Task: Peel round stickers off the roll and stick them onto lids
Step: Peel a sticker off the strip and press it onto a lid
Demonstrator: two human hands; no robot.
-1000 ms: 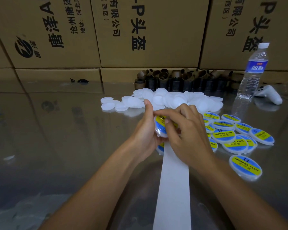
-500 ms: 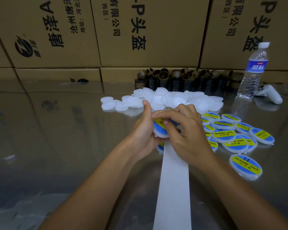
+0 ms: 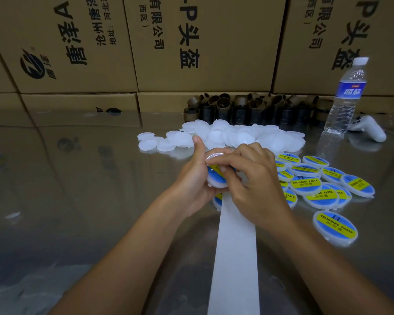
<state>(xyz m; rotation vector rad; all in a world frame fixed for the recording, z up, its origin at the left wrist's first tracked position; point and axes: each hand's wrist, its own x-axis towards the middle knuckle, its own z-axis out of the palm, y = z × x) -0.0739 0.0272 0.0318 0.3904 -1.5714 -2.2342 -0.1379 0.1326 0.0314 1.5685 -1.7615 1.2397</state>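
One lid [image 3: 215, 179], slightly shifted; two hands [image 3: 192, 186] [image 3: 258, 185]

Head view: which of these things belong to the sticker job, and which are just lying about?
In the job: left hand and right hand, both gripping the held lid; white backing strip; pile of plain lids; stickered lids.
Lying about: water bottle; white controller; cardboard tubes; cardboard boxes.
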